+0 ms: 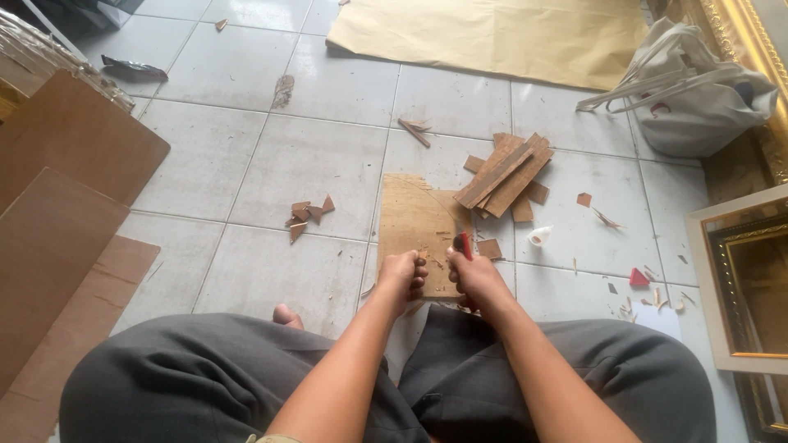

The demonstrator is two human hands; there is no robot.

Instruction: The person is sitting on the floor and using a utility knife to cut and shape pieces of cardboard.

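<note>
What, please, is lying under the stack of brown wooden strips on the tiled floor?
The stack of brown wooden strips rests on more flat brown offcuts and overlaps the corner of the scored plywood board. Whatever sits beneath the middle is covered.

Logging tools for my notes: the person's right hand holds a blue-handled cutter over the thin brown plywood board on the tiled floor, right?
Not quite: the head view shows the right hand holding a red-handled cutter, not blue, over the thin brown plywood board on the tiled floor.
</note>
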